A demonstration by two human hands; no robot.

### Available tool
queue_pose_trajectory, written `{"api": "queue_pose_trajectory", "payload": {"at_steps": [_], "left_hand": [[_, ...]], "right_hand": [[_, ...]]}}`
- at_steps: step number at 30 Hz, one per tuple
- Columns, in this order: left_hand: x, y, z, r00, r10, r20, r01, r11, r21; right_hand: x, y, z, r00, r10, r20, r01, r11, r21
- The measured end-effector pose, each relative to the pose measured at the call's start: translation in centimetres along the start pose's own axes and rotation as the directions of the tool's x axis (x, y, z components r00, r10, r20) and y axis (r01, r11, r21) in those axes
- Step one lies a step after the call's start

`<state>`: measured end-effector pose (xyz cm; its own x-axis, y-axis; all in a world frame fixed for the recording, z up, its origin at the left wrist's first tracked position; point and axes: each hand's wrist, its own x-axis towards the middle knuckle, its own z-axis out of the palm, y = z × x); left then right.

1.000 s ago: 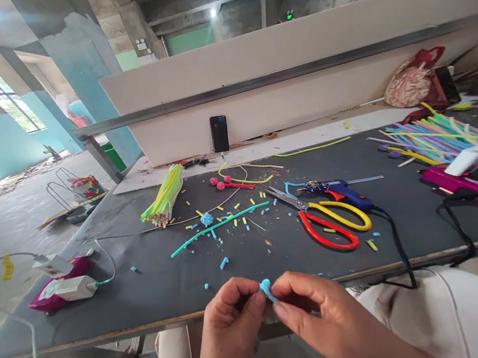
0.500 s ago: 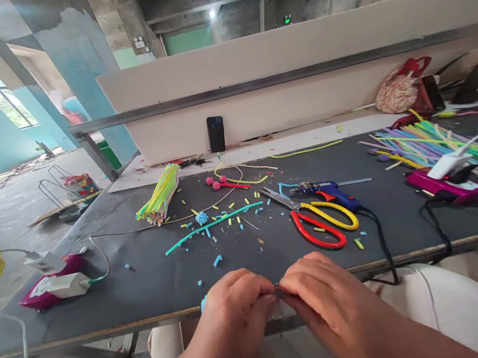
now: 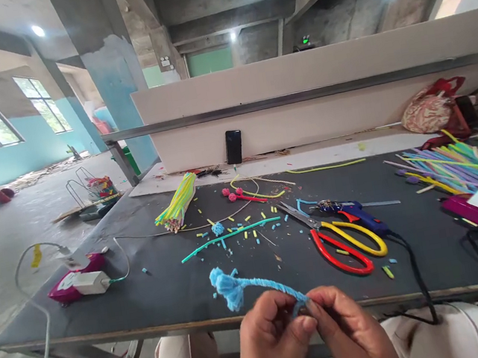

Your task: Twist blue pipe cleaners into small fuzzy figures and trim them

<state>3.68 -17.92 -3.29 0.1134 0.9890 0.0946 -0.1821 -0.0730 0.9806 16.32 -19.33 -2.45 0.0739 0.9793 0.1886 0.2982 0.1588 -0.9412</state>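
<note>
At bottom centre, left grip point(image 3: 277, 332) and right grip point(image 3: 351, 324) both pinch the blue stem point(image 3: 271, 282) near its end, fluffy head point(image 3: 230, 289) pointing left, scissors point(image 3: 319, 224) lying right of centre.

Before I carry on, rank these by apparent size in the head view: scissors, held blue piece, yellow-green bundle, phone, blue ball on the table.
1. Scissors
2. Held blue piece and yellow-green bundle: unsure; the piece looks longer but is nearer the camera
3. Phone
4. Blue ball
</note>
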Motion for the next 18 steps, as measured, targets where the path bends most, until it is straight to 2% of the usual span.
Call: {"api": "queue_pose_trajectory", "payload": {"at_steps": [4, 7, 9, 12, 15, 18], "left_hand": [[0.5, 1.3, -0.2, 0.992, -0.013, -0.128, 0.02, 0.998, 0.055], [0.4, 1.6, -0.7, 0.983, -0.137, -0.119, 0.134, 0.99, -0.032], [0.2, 1.5, -1.0, 0.975, -0.197, -0.102, 0.189, 0.978, -0.088], [-0.1, 1.5, -1.5, 0.968, -0.233, -0.089, 0.224, 0.969, -0.105], [-0.2, 2.0, -2.0, 0.97, -0.234, -0.063, 0.23, 0.971, -0.068], [-0.1, 2.7, -2.3, 0.984, -0.179, -0.023, 0.18, 0.982, 0.063]], "right_hand": [[-0.3, -0.2, 0.8, 0.999, 0.027, -0.028, -0.026, 0.999, 0.025], [-0.3, -0.7, 1.1, 0.999, 0.044, -0.019, -0.042, 0.997, 0.06], [-0.3, -0.9, 1.0, 0.995, 0.055, 0.078, -0.062, 0.995, 0.084], [0.0, -1.2, 0.5, 0.964, 0.119, 0.238, -0.153, 0.98, 0.13], [0.0, -1.3, -0.1, 0.947, 0.136, 0.29, -0.177, 0.977, 0.12], [-0.3, -1.3, -0.3, 0.932, 0.154, 0.329, -0.205, 0.971, 0.125]]}}
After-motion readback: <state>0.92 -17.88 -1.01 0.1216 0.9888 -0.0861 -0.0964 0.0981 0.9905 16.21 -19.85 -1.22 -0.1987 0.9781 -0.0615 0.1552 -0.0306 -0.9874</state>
